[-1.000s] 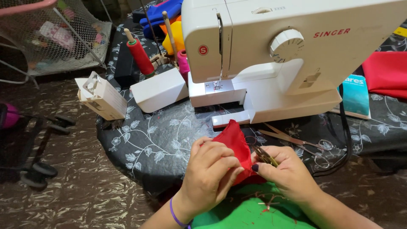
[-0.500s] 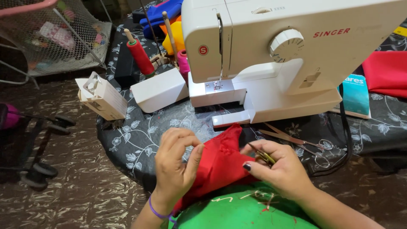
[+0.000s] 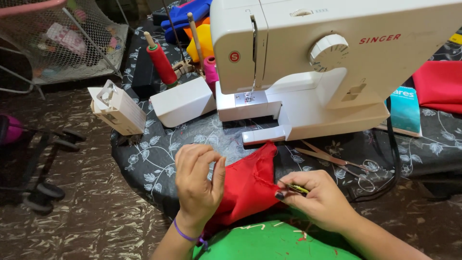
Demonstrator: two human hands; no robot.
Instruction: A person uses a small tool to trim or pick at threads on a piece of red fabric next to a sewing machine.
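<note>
My left hand (image 3: pixel 198 185) hovers over the left edge of a red fabric piece (image 3: pixel 250 188), fingers curled, thumb and forefinger pinched together, perhaps on a thread too thin to see. My right hand (image 3: pixel 320 201) pinches a small yellow-green tool (image 3: pixel 294 188) against the fabric's right side. The red fabric lies between the hands on the table's front edge, its top corner pointing toward the white sewing machine (image 3: pixel 313 67). Green cloth (image 3: pixel 274 240) covers my lap below.
Scissors (image 3: pixel 341 163) lie right of the fabric on the black floral tablecloth (image 3: pixel 159 159). A red thread spool (image 3: pixel 161 62), pink spool (image 3: pixel 210 70), white box (image 3: pixel 183 102) and white holder (image 3: pixel 118 110) stand at left. A teal booklet (image 3: pixel 404 110) and red cloth (image 3: pixel 440 84) lie at right.
The red fabric has been spread out flatter toward the machine. My left hand moved left off the fabric and lifted, its fingers now pinched. My right hand stays by the fabric's right edge.
</note>
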